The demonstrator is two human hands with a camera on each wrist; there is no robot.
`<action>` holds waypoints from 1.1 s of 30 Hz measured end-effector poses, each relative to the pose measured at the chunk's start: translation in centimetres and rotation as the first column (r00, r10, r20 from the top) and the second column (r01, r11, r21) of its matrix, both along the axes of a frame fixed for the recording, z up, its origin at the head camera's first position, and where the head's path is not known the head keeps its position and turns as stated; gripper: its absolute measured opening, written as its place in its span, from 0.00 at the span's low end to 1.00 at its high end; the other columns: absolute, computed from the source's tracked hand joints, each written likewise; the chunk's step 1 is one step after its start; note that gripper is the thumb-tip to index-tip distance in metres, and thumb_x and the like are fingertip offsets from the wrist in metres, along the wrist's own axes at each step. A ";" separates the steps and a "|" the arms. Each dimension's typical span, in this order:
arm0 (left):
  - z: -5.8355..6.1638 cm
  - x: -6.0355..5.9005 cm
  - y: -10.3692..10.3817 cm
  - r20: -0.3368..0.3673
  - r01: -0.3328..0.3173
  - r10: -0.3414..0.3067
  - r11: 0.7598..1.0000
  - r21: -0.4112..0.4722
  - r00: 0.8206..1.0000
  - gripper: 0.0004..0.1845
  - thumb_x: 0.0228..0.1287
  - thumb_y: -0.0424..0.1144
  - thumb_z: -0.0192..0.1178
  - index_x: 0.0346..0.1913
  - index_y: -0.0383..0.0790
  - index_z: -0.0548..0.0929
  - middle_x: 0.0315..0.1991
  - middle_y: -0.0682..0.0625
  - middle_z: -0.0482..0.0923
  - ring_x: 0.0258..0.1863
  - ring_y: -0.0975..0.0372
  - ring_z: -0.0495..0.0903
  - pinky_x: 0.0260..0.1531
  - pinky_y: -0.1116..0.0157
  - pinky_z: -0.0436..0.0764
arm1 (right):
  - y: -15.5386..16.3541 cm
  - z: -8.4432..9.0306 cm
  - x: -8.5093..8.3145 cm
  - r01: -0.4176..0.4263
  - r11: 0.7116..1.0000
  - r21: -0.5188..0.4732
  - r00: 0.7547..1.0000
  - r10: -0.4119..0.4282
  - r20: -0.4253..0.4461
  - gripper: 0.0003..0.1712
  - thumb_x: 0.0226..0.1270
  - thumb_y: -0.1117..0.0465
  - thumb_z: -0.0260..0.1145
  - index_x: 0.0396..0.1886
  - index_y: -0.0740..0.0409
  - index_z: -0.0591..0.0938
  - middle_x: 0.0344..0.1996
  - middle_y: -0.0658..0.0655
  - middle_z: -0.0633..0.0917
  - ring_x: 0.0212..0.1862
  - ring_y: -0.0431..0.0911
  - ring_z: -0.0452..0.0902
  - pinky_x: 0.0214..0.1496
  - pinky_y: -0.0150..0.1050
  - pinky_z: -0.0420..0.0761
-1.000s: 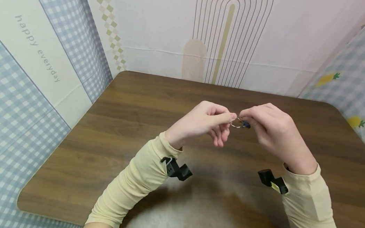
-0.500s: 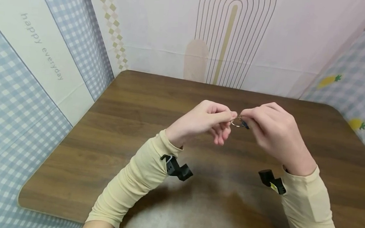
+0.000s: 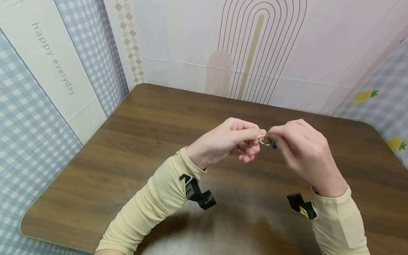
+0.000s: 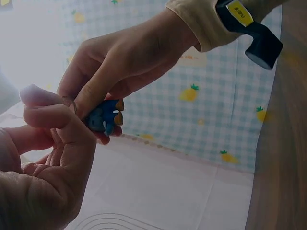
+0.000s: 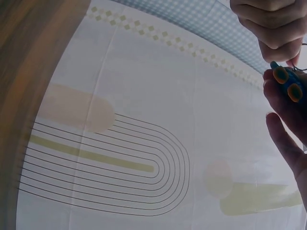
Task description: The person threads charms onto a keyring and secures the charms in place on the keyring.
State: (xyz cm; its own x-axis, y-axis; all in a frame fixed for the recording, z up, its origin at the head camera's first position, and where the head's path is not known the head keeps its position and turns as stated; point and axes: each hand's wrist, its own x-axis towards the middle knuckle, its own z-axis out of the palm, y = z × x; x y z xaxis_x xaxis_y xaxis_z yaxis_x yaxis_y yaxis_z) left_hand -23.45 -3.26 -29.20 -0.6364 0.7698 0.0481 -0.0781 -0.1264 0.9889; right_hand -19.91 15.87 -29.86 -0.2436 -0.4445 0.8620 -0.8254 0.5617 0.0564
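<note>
Both hands meet in the air above the brown table, around a small keychain. Its thin metal ring (image 3: 264, 143) shows between the hands in the head view. My left hand (image 3: 233, 139) pinches one side of that ring with thumb and forefinger, its other fingers loosely curled. From the opposite side my right hand (image 3: 302, 153) pinches the keychain where ring and charm join. The charm is a little blue figure (image 4: 101, 118) with orange feet, seen below the right thumb in the left wrist view. In the right wrist view the figure (image 5: 293, 92) is partly cut off at the edge.
The wooden table (image 3: 117, 169) lies under both forearms. A white patterned cloth (image 3: 181, 32) hangs behind it, with blue checked cloth on both sides. Each sleeve carries a black wrist camera (image 3: 197, 193).
Both hands keep their pinch and nearly their places. The blue figure has swung slightly lower beneath the right fingers. The head view has tilted a little.
</note>
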 end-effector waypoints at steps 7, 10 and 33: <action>0.2 -0.2 -0.1 -0.058 0.043 -0.047 0.996 -0.078 0.997 0.14 0.74 0.33 0.47 0.27 0.35 0.70 0.17 0.50 0.67 0.16 0.62 0.68 0.20 0.71 0.69 | 0.4 0.0 0.1 -0.018 0.997 0.075 0.999 0.015 0.042 0.16 0.75 0.58 0.55 0.32 0.63 0.82 0.23 0.53 0.81 0.30 0.45 0.74 0.40 0.31 0.71; 0.3 -0.3 -0.1 -0.076 0.063 -0.069 0.995 -0.080 0.995 0.14 0.74 0.33 0.47 0.26 0.35 0.68 0.18 0.50 0.66 0.17 0.63 0.67 0.20 0.71 0.69 | 0.4 -0.1 0.0 -0.029 0.998 0.058 0.999 0.026 0.038 0.16 0.75 0.58 0.55 0.32 0.63 0.82 0.24 0.52 0.80 0.30 0.43 0.73 0.40 0.29 0.71; 0.0 0.4 -0.1 -0.248 0.026 -0.027 1.000 -0.005 0.968 0.08 0.70 0.26 0.51 0.45 0.21 0.75 0.25 0.50 0.76 0.23 0.64 0.77 0.28 0.70 0.78 | 0.6 -0.4 0.2 -0.059 0.984 -0.169 0.977 0.092 0.193 0.16 0.71 0.56 0.60 0.34 0.66 0.83 0.28 0.57 0.85 0.30 0.30 0.72 0.35 0.19 0.70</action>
State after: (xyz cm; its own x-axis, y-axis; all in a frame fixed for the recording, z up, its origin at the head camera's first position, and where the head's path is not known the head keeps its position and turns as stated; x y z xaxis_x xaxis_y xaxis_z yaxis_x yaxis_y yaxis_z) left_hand -23.01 -3.31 -29.21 -0.5841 0.7865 0.2006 0.1659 -0.1263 0.9780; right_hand -19.70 16.42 -30.21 -0.3886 -0.3272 0.8613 -0.8510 0.4858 -0.1994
